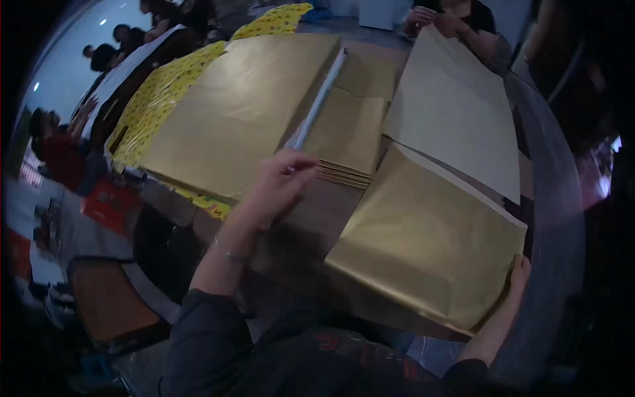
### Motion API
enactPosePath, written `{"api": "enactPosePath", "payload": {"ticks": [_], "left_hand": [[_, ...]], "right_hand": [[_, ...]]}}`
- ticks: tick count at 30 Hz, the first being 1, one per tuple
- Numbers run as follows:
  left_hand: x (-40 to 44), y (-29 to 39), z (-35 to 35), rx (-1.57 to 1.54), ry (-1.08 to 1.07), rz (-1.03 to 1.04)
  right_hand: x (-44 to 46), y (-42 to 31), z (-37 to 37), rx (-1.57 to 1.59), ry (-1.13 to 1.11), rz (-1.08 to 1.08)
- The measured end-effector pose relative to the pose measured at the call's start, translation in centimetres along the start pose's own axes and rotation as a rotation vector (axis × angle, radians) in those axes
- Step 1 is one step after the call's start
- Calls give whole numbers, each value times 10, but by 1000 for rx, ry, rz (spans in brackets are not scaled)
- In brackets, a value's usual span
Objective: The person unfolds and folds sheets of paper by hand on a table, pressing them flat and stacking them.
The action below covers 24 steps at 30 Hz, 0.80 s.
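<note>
My left hand (284,182) is above the table with its fingers curled in. A pale blue stick (321,99) runs up and away from it, its near end at my knuckles; I cannot tell whether my fingers grip it. Under the stick's right side is a stack of folded gold paper (350,132). My right hand (519,278) grips the right edge of a gold paper sheet (430,238) that lies in front of me, its far edge showing a pale underside. Part of that hand is hidden behind the paper.
A large gold paper pile (245,106) lies at left, over yellow patterned wrapping (172,89). Across the table, another person's hands (440,21) are at a pale sheet (456,106). A brown-seated chair (112,298) and a red box (109,206) stand at left, near another person (63,152).
</note>
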State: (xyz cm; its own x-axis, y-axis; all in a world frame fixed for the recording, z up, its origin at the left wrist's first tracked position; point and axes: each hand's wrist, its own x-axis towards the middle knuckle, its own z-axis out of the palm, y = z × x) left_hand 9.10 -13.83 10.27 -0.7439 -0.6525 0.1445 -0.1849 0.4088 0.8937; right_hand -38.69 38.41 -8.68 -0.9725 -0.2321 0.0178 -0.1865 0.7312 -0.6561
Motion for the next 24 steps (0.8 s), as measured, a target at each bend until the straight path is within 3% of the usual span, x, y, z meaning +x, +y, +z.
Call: {"api": "enactPosePath", "payload": {"ticks": [2,4,7,9,11,15,24], "left_hand": [[-1,0,54,381,-308,187],[-4,-13,87,452,-361,199],[-5,-16,105,518,-353,132],[-5,-24,110,493,-330,71],[-8,-41,114,485,-198,-62],[-16,-44,116,502,-254,0],[-20,-46,119,592,-286,-4]], "right_hand": [[-10,-13,0,-16,18,-36],[-11,-14,-1,-77,44,-72],[-30,-48,-4,-78,110,22],[-13,-14,1,-110,176,-49],[-15,-30,-2,-192,135,-3],[-23,-67,-5,-194,182,-18],[-22,-59,-1,-260,230,-46]]}}
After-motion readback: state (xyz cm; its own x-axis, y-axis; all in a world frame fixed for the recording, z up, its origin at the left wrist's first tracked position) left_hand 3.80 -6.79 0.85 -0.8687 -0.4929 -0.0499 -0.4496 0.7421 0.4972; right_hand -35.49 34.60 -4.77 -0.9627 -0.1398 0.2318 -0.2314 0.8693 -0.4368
